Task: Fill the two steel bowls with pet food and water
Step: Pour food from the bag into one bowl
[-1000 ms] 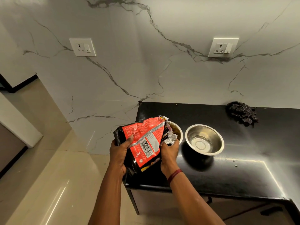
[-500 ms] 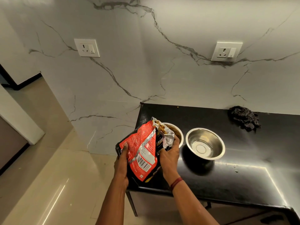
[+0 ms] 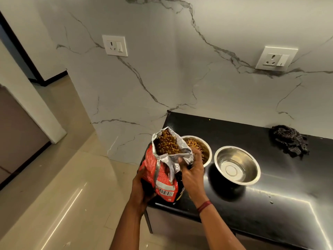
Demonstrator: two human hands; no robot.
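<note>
I hold a red pet food bag [image 3: 158, 175] upright at the left end of the black counter. Its silver mouth is open and shows brown kibble. My left hand [image 3: 139, 188] grips the bag's lower left side. My right hand [image 3: 191, 172] pinches the silver top edge on the right. Behind the bag stands a steel bowl [image 3: 201, 147] with brown kibble in it, partly hidden by the bag and my right hand. To its right a second steel bowl [image 3: 237, 165] stands with no kibble; whether it holds water I cannot tell.
The black counter [image 3: 270, 204] ends at its left edge just under the bag, with tiled floor [image 3: 63, 195] beyond. A dark checked cloth [image 3: 288, 140] lies at the back right. Two wall sockets sit on the marble wall.
The bag has swung from tilted over the left bowl to upright, its open mouth now facing up. My hands have drawn back slightly with it.
</note>
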